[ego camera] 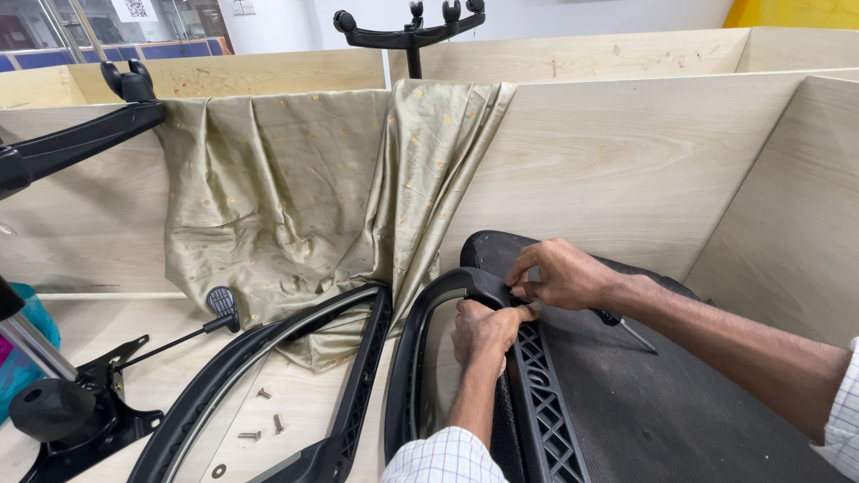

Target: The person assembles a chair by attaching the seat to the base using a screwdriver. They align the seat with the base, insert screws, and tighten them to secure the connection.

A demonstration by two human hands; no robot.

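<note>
My left hand (pixel 481 333) grips the inner edge of a black plastic chair-back frame (pixel 416 358) near its top curve. My right hand (pixel 562 274) pinches the same frame's top edge, fingers closed on it, right above the left hand. The frame's ribbed lattice strip (pixel 546 402) runs down beside a dark seat cushion (pixel 662 394). A thin metal tool (pixel 626 327) lies on the cushion under my right forearm.
A second black curved frame (pixel 268 385) lies at left on the wooden bench, with loose screws (pixel 264 416) and a washer (pixel 218 470) inside it. A gold cloth (pixel 304 197) hangs over the wooden partition. A chair base mechanism (pixel 80 411) sits at far left.
</note>
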